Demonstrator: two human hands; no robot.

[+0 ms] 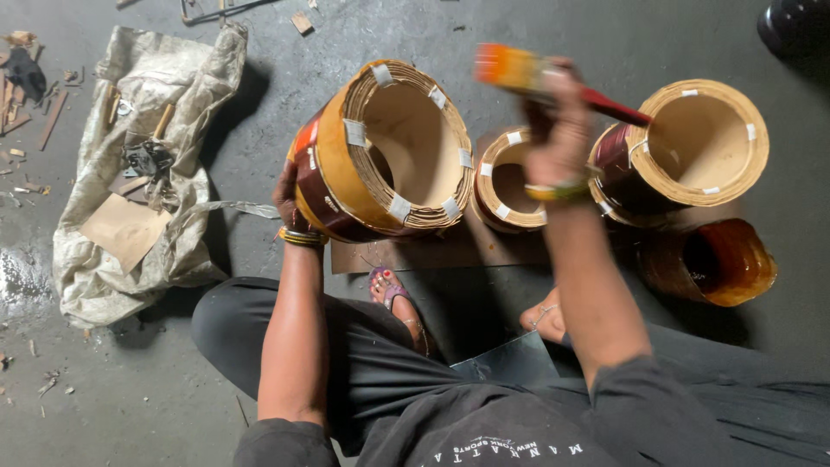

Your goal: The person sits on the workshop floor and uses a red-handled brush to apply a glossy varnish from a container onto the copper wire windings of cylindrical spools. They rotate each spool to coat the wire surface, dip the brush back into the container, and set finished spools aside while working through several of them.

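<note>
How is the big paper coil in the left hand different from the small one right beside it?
The big coil is much wider than the small coil. The big coil is tilted, propped by the left hand at its side, while no hand touches the small coil. The big coil's outer wrap shows a glossy orange-brown and dark red coat; the small coil's side is mostly hidden. Both are layered tan windings, hollow, with white tape tabs across the rim.

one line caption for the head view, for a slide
Left hand steadies a tilted wound coil; right hand lifts a brush.
</note>
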